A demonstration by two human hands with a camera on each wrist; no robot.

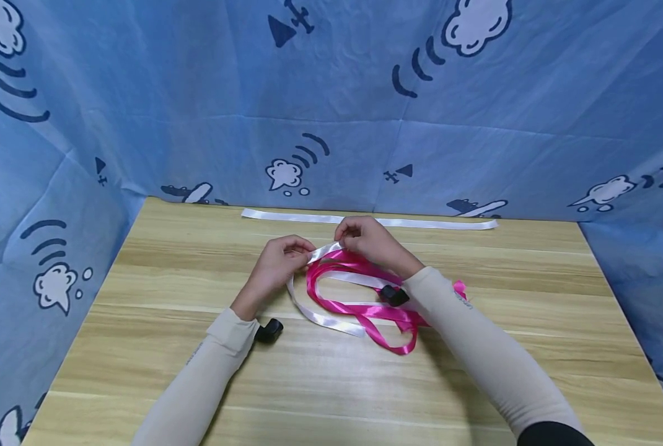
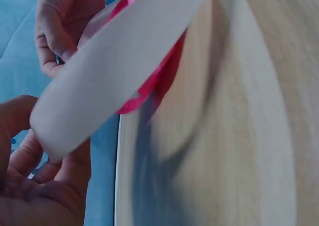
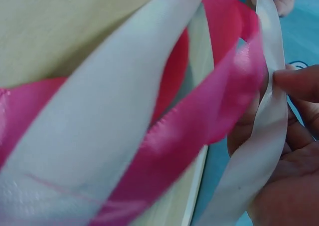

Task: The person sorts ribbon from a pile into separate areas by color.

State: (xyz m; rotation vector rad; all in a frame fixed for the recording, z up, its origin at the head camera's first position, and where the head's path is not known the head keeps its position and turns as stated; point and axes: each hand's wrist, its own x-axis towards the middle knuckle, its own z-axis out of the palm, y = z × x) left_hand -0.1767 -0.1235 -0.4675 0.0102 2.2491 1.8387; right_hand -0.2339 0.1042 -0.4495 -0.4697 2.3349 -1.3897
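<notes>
Over the far middle of the table, a white satin ribbon (image 1: 324, 251) runs between both hands in the head view. My left hand (image 1: 278, 263) pinches it between thumb and fingers; the left wrist view shows the ribbon (image 2: 114, 71) folding over at those fingers. Slightly farther back, my right hand (image 1: 372, 243) pinches the same ribbon (image 3: 269, 121), which passes under its thumb in the right wrist view. A glossy pink ribbon (image 1: 331, 305) lies looped below the hands, with white lengths among its loops. One white end (image 1: 342, 323) curves out toward the front. The right forearm covers part of the pile.
A separate white strip (image 1: 437, 223) lies straight along the back edge of the wooden table (image 1: 331, 384). Blue printed cloth (image 1: 354, 80) hangs behind and at both sides. A small black wrist camera (image 1: 269, 331) sits at the left cuff, another (image 1: 394, 295) at the right.
</notes>
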